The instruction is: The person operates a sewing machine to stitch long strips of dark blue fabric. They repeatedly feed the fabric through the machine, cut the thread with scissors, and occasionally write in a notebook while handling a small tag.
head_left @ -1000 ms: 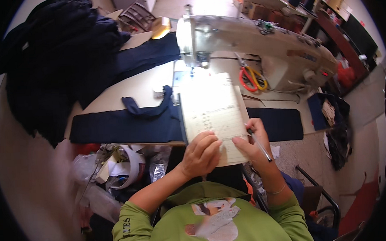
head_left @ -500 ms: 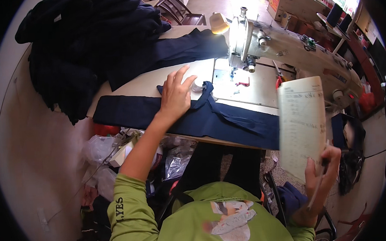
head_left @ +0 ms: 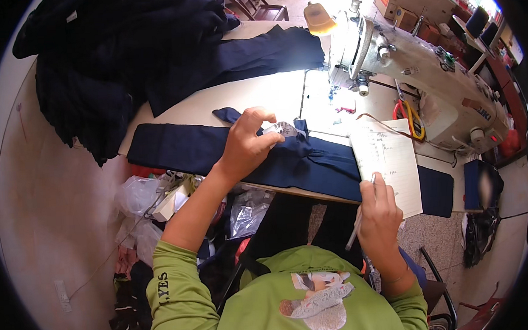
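My left hand is over the dark blue trousers, thumb and fingers curled on a white printed label near the waistband. The trousers lie folded lengthwise along the table's near edge. To the right, a lined notebook with handwriting lies open across the cloth, covering part of it. My right hand rests at the notebook's lower left, its fingers bent round a slim pale pen that points down toward me.
A sewing machine with a lit lamp stands at the back right. Beside it lie scissors with red and yellow handles. Dark garments are heaped at the far left. Plastic bags sit below the table, and a chair stands behind.
The notebook, held up at the right before, now lies open on the trousers, moved leftward with my right hand. My left hand has closed on the label and lifted it.
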{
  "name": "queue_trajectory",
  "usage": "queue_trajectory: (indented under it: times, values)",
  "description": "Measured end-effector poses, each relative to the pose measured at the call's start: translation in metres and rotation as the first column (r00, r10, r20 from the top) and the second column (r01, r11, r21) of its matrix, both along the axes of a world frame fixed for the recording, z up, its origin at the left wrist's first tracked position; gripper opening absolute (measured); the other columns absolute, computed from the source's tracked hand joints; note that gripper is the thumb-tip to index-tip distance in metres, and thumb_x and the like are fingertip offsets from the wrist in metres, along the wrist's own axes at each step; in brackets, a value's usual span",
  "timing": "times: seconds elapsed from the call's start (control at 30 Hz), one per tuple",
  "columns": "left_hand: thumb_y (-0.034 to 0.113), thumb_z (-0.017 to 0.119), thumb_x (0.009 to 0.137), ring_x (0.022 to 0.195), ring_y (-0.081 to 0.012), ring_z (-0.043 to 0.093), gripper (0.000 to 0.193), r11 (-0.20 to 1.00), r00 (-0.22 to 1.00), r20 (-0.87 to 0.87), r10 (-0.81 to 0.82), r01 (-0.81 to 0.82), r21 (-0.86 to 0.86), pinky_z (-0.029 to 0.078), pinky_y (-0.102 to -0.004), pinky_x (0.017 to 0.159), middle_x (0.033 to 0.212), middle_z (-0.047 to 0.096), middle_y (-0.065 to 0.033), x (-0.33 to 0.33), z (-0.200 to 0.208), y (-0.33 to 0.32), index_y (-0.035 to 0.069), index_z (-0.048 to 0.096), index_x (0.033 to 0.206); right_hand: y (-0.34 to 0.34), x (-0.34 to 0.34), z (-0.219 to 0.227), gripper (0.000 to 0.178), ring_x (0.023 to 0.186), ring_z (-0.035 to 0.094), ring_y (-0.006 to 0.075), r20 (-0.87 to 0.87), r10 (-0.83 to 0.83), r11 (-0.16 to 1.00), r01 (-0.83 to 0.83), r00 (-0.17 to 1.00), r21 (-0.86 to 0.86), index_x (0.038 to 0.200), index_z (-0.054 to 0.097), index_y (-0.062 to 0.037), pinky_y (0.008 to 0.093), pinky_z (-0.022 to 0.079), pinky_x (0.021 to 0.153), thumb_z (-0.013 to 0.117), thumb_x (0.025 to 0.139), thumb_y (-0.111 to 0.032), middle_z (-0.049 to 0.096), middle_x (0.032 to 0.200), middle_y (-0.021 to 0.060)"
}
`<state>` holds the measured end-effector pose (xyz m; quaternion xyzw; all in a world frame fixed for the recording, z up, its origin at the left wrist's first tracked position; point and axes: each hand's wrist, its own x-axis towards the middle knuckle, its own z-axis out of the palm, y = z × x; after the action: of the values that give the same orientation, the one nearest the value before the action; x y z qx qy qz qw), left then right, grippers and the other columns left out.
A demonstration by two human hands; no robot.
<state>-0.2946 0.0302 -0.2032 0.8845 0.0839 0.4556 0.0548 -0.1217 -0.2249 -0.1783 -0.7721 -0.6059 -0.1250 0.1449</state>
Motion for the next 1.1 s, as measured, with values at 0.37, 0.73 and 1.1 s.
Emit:
queue_trajectory:
  times: [0.37,0.73,1.1]
  values:
    - [-0.013,0.065,0.064,0.087,-0.0238,0.059,0.027,0.909,0.984,-0.086,-0.155,0.108,-0.404,0.05,-0.0325,0.073,0.093,0.061,-0.0077,0.014,0.01,-0.01,0.007,0.073,0.08,0.023,0.006,0.002,0.031,0.09,0.061,0.0359,-0.218,0.186,0.976,-0.155,0.958,0.154,0.109,0.056,-0.0015,0.0438,0.052,0.077,0.068,0.08,0.0,0.06,0.12,0.0234]
    - [-0.009,0.069,0.068,0.086,-0.0228,0.064,0.023,0.875,0.995,-0.067,-0.074,0.032,-0.484,0.051,-0.0315,0.075,0.089,0.068,-0.0084,0.017,0.007,-0.028,0.005,0.076,0.085,0.06,-0.01,0.003,0.028,0.086,0.063,0.0378,-0.4,0.499,0.862,-0.392,0.769,0.322,0.107,0.054,-0.0013,0.0437,0.051,0.079,0.063,0.081,0.007,0.059,0.13,0.0274]
    - [-0.004,0.075,0.072,0.085,-0.0201,0.067,0.018,0.807,0.997,-0.015,-0.077,0.054,-0.588,0.052,-0.0297,0.078,0.09,0.072,-0.0085,0.015,0.002,-0.043,0.0,0.073,0.09,0.062,-0.006,-0.006,0.03,0.097,0.062,0.0542,-0.564,0.471,0.881,-0.331,0.678,0.337,0.111,0.049,-0.0005,0.0493,0.055,0.075,0.061,0.085,0.008,0.053,0.13,0.0367]
